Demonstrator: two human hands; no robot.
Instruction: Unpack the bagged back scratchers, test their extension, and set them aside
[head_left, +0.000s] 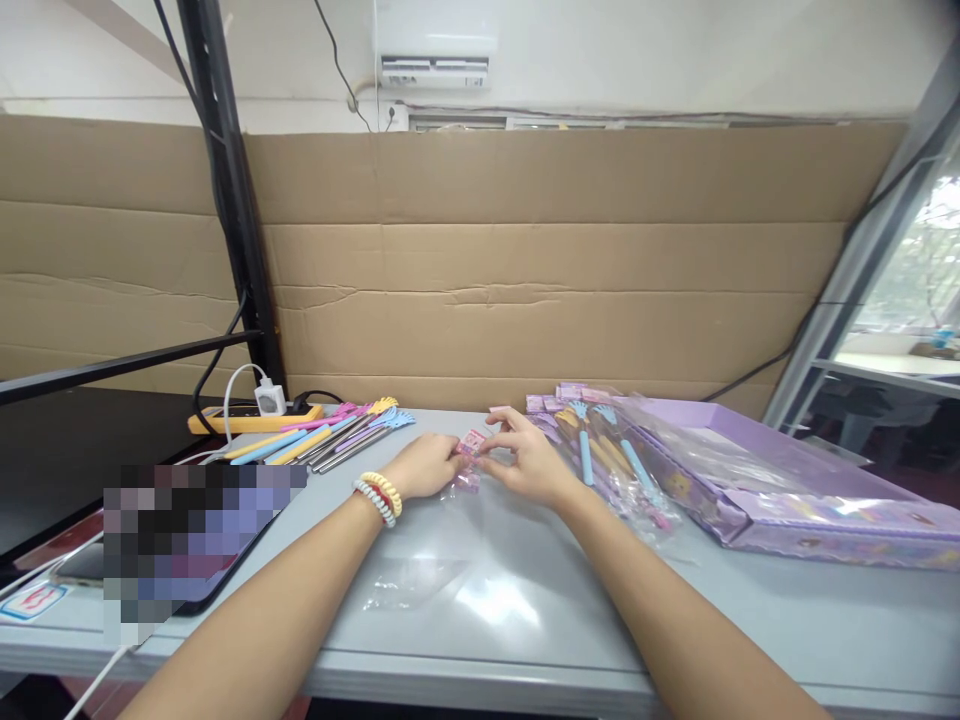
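Left hand (429,466) and right hand (525,458) half hide a pink packet (471,444).

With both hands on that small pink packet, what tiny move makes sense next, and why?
Probably pull the small pink packet a little closer and flatten it. The left hand and right hand pinch it between their fingertips just above the grey table, and its clear plastic wrap hangs crumpled beneath it.
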